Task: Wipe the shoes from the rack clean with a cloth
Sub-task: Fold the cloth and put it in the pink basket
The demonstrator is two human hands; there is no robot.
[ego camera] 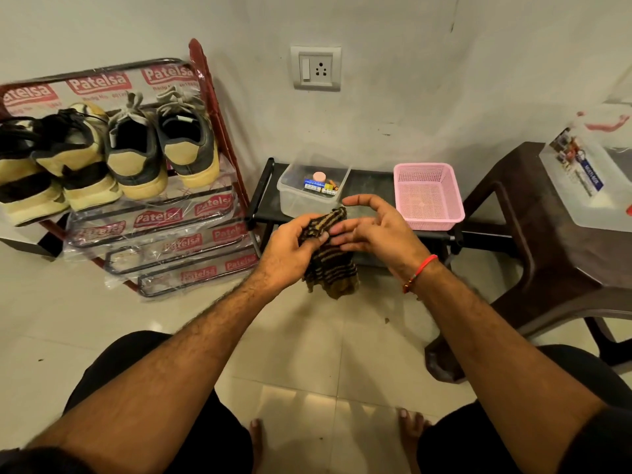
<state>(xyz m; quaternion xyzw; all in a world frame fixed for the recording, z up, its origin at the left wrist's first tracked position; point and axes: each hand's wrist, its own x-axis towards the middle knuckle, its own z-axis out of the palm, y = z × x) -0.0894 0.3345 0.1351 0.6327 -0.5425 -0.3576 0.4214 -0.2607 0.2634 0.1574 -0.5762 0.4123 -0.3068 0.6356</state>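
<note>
At frame centre the left hand (290,246) gripped the striped cloth (330,265); the right hand (374,230), fingers spread, seemingly touched it. Cloth was being readied; next, a shoe (188,138) from the rack (164,234), upper left.

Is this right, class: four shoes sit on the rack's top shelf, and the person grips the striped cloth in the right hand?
Not quite. The head view shows the left hand gripping the striped cloth; the right hand is open beside it. Four shoes do sit on the rack's top shelf.

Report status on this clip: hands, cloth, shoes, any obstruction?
Left hand grips striped cloth; right hand open, fingers touching it. Four shoes on rack top shelf, untouched. Nothing between hands and rack.
</note>
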